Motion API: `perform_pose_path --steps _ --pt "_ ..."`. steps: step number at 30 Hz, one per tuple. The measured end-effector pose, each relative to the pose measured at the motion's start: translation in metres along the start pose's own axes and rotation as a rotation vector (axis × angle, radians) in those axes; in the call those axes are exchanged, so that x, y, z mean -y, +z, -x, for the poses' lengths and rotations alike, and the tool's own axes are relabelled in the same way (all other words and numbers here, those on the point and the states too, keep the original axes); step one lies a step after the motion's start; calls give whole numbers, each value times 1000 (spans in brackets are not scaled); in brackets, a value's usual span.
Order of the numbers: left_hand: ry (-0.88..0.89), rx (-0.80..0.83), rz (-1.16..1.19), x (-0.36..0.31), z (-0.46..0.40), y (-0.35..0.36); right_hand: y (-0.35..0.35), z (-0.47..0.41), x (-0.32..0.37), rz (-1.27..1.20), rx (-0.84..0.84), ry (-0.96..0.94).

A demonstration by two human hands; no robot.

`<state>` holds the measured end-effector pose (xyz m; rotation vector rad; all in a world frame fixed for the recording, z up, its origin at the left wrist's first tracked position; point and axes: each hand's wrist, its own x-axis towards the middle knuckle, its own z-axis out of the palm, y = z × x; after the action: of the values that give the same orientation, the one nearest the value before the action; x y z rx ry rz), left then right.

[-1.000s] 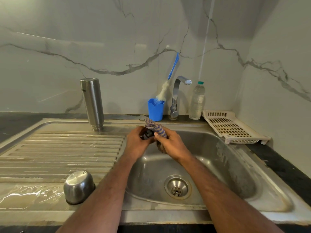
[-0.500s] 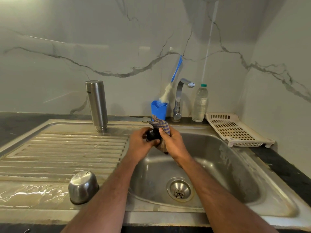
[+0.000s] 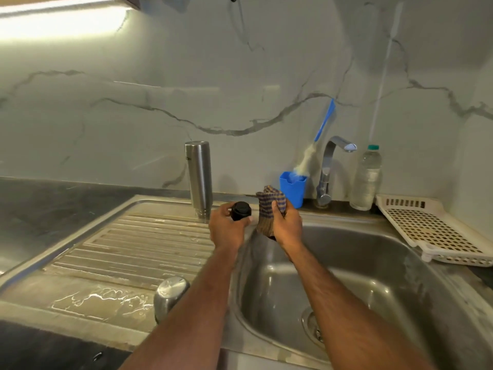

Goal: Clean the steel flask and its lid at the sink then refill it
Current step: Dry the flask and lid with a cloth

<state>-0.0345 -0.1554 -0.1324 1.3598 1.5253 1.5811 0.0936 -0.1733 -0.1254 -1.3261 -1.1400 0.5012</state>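
Holding the small black lid (image 3: pixel 241 210) by its sides, the left hand (image 3: pixel 226 231) has its fingers and thumb curled round it, top face turned up toward the camera. Just to the right of that hand, the right hand (image 3: pixel 286 227) grips a bunched striped cloth (image 3: pixel 270 209), and the two are close but apart, with a narrow gap between lid and cloth. From the head view, the steel flask (image 3: pixel 199 178) stands mouth-down on the ribbed draining board (image 3: pixel 128 249), its long axis upright, just beyond the left hand and a little to its left. That makes the left hand plainly the nearer one to the flask; the right hand lies farther off, over the sink (image 3: pixel 373 276). By my judgement the lid looks wiped, so setting it down on the draining board or reaching forward for the flask would fall to the left hand.
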Motion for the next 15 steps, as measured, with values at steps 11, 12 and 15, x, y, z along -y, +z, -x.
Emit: perform_pose_path --steps 11,12,15 --pt "-193 -42 -226 0 -57 5 1 -6 -13 -10 99 -30" --pt "-198 -40 -244 1 -59 6 1 -6 -13 -9 101 -31" --pt "-200 -36 -278 5 -62 10 1 -6 -13 -8 112 -23"
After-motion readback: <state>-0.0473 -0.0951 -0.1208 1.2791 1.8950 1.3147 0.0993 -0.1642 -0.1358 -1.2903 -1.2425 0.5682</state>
